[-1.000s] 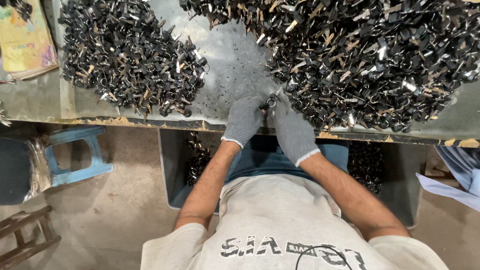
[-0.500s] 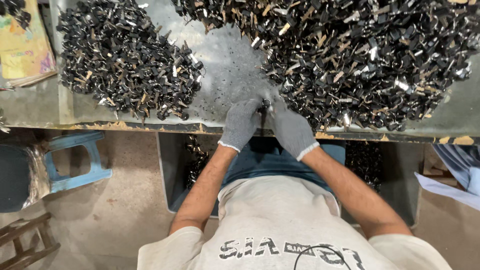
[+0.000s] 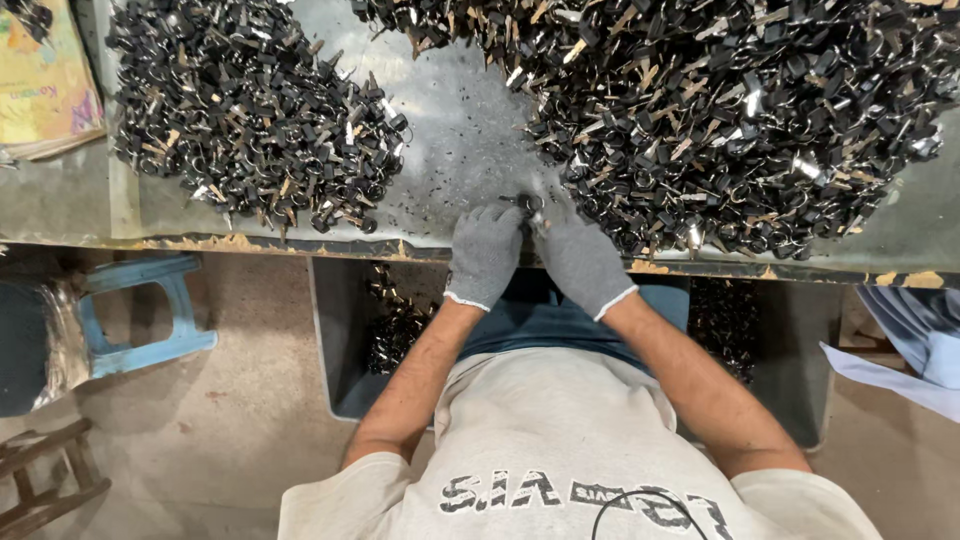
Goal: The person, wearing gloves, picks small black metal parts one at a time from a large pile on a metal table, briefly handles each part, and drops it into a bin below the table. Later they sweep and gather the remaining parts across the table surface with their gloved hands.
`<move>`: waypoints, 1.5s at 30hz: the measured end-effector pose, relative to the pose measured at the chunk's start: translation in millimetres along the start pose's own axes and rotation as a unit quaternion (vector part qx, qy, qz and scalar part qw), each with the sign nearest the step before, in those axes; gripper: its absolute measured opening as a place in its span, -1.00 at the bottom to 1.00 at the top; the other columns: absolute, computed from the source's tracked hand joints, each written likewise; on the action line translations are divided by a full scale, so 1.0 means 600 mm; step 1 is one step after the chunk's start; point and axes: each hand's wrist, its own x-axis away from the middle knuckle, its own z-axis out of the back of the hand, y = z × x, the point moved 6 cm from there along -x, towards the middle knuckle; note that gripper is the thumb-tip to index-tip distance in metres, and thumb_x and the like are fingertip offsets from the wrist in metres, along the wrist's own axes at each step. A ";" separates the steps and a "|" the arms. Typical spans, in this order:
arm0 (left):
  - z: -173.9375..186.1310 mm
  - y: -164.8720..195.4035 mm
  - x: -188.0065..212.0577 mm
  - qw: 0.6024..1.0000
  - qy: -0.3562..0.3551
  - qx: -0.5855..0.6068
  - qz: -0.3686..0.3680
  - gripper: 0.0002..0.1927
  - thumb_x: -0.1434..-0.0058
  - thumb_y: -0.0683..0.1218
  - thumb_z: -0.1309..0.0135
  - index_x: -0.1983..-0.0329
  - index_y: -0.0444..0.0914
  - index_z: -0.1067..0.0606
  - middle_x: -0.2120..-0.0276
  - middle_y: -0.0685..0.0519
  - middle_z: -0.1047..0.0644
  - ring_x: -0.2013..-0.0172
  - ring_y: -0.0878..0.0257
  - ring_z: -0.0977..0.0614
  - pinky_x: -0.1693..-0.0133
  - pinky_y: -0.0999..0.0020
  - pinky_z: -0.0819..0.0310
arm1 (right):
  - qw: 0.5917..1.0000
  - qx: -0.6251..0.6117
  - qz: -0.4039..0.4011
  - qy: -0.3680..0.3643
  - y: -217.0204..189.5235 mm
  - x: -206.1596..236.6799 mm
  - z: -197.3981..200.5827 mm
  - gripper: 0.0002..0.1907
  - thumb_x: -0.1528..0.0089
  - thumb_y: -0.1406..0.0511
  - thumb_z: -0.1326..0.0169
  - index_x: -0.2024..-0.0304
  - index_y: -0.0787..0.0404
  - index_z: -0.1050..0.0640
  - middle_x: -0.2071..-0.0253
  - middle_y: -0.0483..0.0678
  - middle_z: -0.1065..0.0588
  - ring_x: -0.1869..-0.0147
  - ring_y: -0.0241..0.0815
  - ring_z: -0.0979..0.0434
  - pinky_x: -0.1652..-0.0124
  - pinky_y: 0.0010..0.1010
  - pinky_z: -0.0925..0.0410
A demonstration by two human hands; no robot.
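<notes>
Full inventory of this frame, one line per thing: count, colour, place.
small metal part: one, dark with a ring, on the bare sheet between both gloved hands' fingertips
left pile of parts: one heap, black and silver with tan bits, table's left
right pile of parts: one larger heap, same colours, table's right
metal table: one, grey sheet, rusty front edge, across the top
bin: one, grey, under the table, with more dark parts inside
stool: one, light blue, floor at left
printed paper: one stack, yellowish, table's far left
cloth: pale blue-white, right edge
left hand: grey knit glove, at table edge
right hand: grey knit glove, beside the left
</notes>
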 end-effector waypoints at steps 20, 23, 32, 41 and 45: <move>-0.014 -0.009 0.001 0.999 -0.045 0.008 0.002 -0.90 -0.12 -0.13 -0.17 0.30 -0.19 -0.53 0.34 -0.03 -0.57 0.22 -0.04 -0.59 0.16 0.00 -0.39 | 0.994 -0.027 -0.108 -0.005 0.022 0.003 -0.028 -0.61 -0.36 0.24 0.03 -0.15 0.36 -0.37 0.21 0.32 -0.58 0.31 0.36 -0.62 0.33 0.08 -0.50; -0.018 -0.018 0.001 0.997 -0.069 0.027 0.020 -0.96 -0.11 -0.15 -0.14 0.36 -0.18 -0.52 0.35 -0.02 -0.58 0.22 -0.03 -0.61 0.16 0.01 -0.42 | 0.992 -0.098 -0.079 0.004 0.015 0.005 -0.022 -0.63 -0.39 0.24 0.06 -0.15 0.37 -0.37 0.31 0.33 -0.57 0.32 0.33 -0.63 0.34 0.04 -0.51; 0.011 -0.057 -0.030 0.990 -0.048 -0.023 0.133 -0.81 -0.40 -0.05 -0.03 0.04 -0.12 -0.61 0.23 0.02 -0.64 0.33 0.22 -0.63 0.25 0.22 -0.54 | 0.990 -0.095 -0.101 -0.031 0.013 0.014 0.003 -0.48 -0.36 0.22 0.04 -0.29 0.35 -0.24 0.41 0.30 -0.56 0.37 0.29 -0.62 0.39 0.03 -0.49; 0.014 -0.023 -0.207 0.990 0.050 0.056 -0.123 -0.53 -0.15 -0.28 -0.06 -0.18 -0.24 -0.49 -0.03 -0.12 -0.63 0.03 -0.02 -0.65 -0.09 0.07 -0.49 | 0.999 0.019 -0.025 0.014 0.021 0.014 -0.039 -0.61 -0.33 0.14 -0.02 0.02 0.35 -0.52 0.31 0.28 -0.55 0.37 0.22 -0.62 0.39 -0.03 -0.51; -0.024 -0.062 -0.215 0.977 -0.169 0.020 0.124 -0.66 -0.34 -0.09 -0.12 -0.16 -0.16 -0.41 0.26 -0.12 -0.59 0.21 -0.02 -0.65 0.14 0.08 -0.54 | 0.997 -0.028 -0.068 -0.037 0.045 0.020 -0.057 -0.62 -0.35 0.11 -0.03 0.05 0.31 -0.56 0.31 0.27 -0.56 0.27 0.22 -0.63 0.26 -0.01 -0.50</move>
